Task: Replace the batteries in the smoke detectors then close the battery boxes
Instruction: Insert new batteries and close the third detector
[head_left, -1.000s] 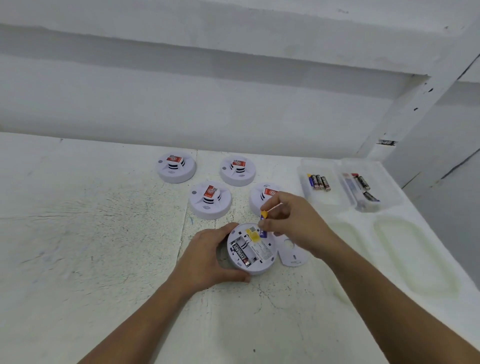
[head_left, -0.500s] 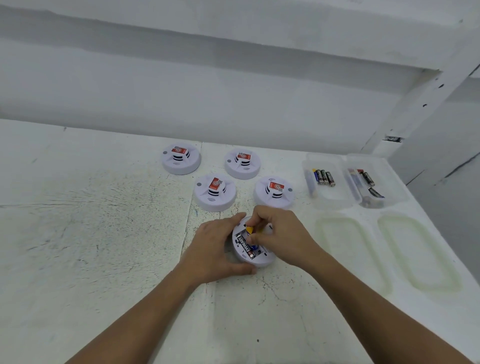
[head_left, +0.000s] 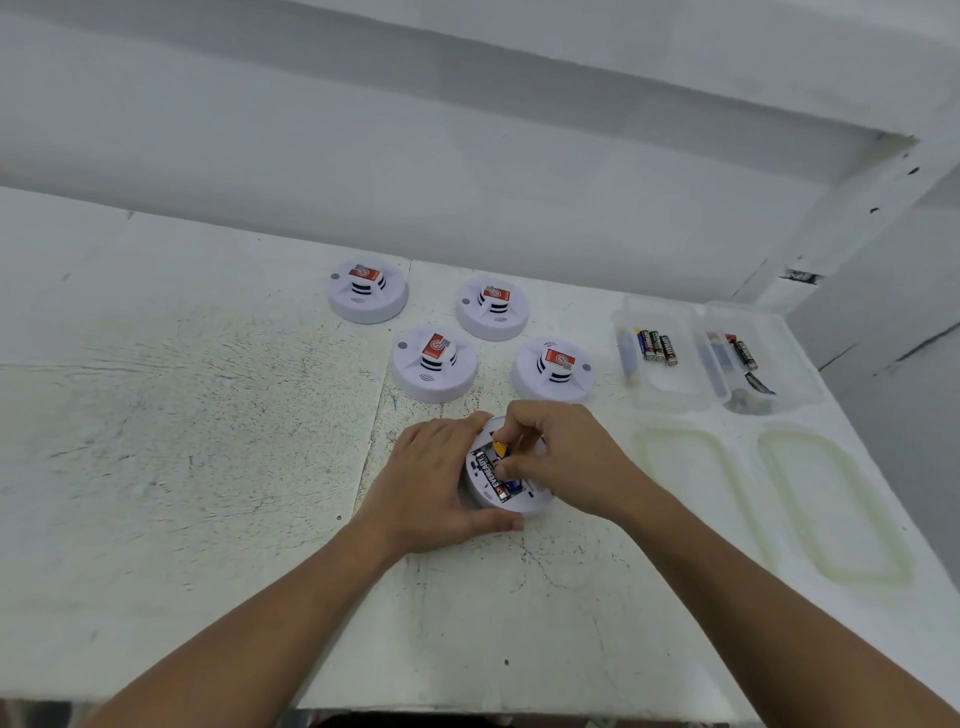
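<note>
Now: mid-swap on upturned detector (head_left: 522, 506), 6 o'clock of four others; L hand (head_left: 436, 478) fingers curled round its 9 o'clock rim, R hand (head_left: 566, 457) fingertips pinching blue-yellow batt (head_left: 500, 448) into bay; next, prob., press flat, shut box.

A white table (head_left: 156, 467), scuffed and speckled, with a seam (head_left: 382, 387) running front to back, stands against a white wall (head_left: 467, 197); a white post (head_left: 857, 208) slants up at right
</note>
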